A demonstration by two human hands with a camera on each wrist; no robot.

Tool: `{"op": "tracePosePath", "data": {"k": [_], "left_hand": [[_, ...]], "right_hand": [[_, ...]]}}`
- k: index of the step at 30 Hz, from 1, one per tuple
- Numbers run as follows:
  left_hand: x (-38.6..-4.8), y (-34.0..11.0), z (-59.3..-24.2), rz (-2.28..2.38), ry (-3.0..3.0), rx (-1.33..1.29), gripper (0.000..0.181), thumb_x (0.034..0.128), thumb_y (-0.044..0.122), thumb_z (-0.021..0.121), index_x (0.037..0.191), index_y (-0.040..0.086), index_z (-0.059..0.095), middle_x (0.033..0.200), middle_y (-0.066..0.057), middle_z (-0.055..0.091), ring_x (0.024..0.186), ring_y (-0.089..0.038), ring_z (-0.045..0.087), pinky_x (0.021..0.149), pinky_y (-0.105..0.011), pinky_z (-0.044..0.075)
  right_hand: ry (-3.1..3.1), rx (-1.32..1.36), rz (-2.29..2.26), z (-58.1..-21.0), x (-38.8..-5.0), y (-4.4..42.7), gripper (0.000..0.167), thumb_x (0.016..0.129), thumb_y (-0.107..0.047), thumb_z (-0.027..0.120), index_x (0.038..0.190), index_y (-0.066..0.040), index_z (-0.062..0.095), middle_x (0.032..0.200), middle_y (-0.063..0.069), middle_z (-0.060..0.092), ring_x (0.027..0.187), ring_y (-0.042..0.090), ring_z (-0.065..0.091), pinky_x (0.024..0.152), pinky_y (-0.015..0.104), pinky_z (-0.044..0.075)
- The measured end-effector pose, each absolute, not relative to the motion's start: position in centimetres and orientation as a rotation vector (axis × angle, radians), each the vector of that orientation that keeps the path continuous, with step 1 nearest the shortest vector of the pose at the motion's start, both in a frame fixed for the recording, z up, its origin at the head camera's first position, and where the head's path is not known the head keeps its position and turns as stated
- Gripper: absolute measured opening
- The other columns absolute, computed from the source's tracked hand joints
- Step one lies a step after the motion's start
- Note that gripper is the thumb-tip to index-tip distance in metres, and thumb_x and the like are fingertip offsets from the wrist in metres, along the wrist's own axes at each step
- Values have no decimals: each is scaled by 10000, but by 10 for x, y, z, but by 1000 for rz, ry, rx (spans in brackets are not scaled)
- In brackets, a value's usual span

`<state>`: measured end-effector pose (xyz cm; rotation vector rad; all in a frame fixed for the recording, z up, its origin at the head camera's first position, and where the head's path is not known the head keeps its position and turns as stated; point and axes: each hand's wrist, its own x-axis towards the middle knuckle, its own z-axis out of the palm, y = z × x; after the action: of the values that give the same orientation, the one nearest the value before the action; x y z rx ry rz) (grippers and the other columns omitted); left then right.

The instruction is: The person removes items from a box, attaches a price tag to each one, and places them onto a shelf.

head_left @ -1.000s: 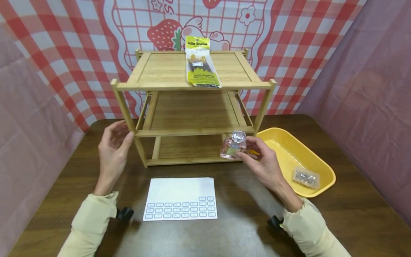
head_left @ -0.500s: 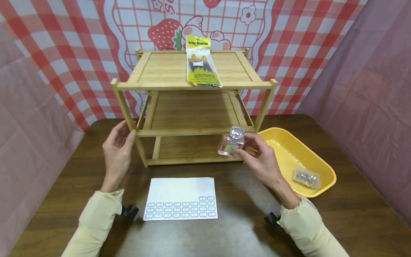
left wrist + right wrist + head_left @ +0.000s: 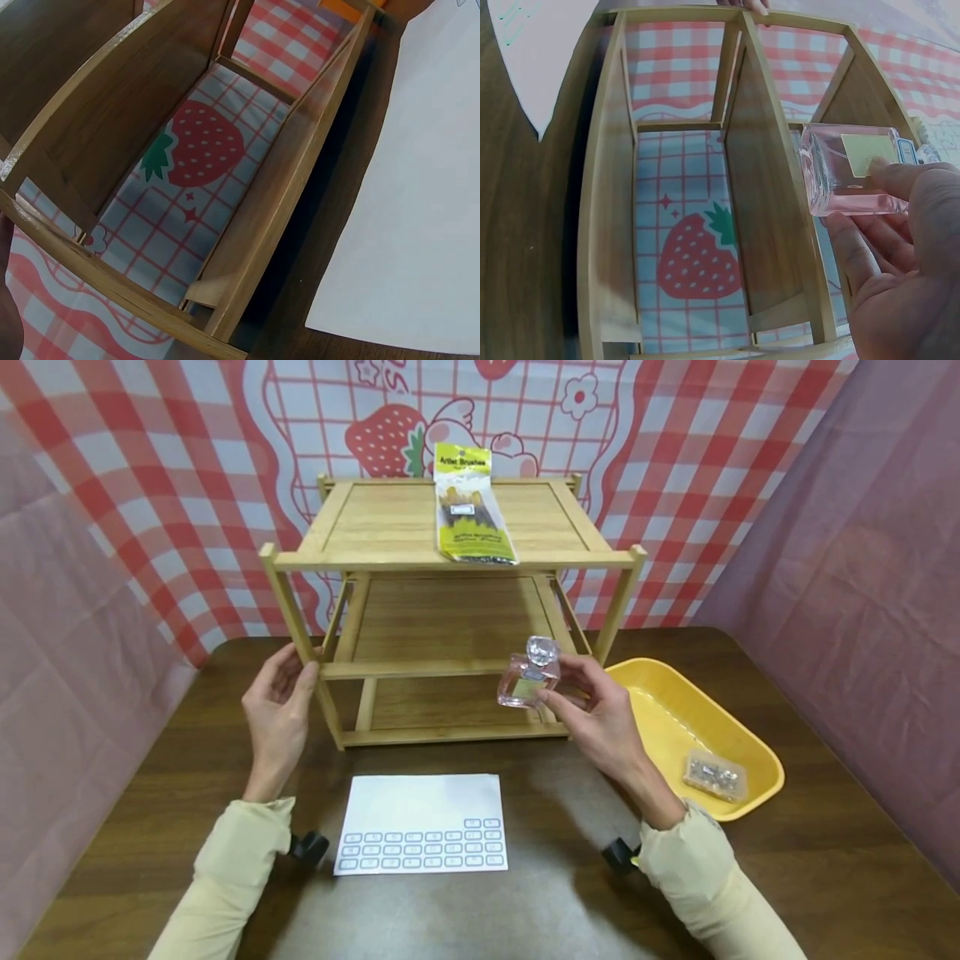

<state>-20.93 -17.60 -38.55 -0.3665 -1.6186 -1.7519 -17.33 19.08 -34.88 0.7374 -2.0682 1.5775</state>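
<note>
A pink glass perfume bottle [image 3: 528, 674] with a faceted clear stopper is pinched between thumb and fingers of my right hand [image 3: 603, 714]. I hold it in the air before the right part of a three-tier wooden shelf [image 3: 450, 668]. In the right wrist view the bottle [image 3: 855, 169] shows a pale yellow label, with my thumb on it. At the shelf's left front post, my left hand [image 3: 281, 710] grips with the thumb in front and the other fingers partly hidden behind. A pack of artist brushes [image 3: 472, 510] lies on the top tier.
To the right of the shelf stands a yellow tray [image 3: 675, 693] with a small clear box [image 3: 715, 775] of metal bits inside. A white sheet [image 3: 423, 802] with rows of printed labels lies on the table before the shelf. A checked cloth [image 3: 690, 485] hangs behind.
My right hand has carried the perfume bottle up and to the left, toward the middle tier. My left hand has moved slightly right, in against the post.
</note>
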Motion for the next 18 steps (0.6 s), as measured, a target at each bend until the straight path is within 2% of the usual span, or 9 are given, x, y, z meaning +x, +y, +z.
{"op": "tracePosePath", "data": {"k": [9,18], "left_hand": [[-213,-175,-392,-1786,-1549,-401,273,970,-86,650,1243,-94,666,1131,-162,736,1014,-195,688,919,-247,550],[-215,-175,-395,-1727,-1551,-402,261,974,-53,667,1233,-89,676,1142,-264,711,1002,-178,698,889,-248,560]], "right_hand": [[-2090,713,1563,-343,-184,182,395,890,153,717,1264,123,590,1169,223,661,1030,200,663,877,285,591],[-2048,723,1612,-336,-193,176,373,906,146,703,1262,132,595,1164,224,663,1020,179,670,852,296,602]]}}
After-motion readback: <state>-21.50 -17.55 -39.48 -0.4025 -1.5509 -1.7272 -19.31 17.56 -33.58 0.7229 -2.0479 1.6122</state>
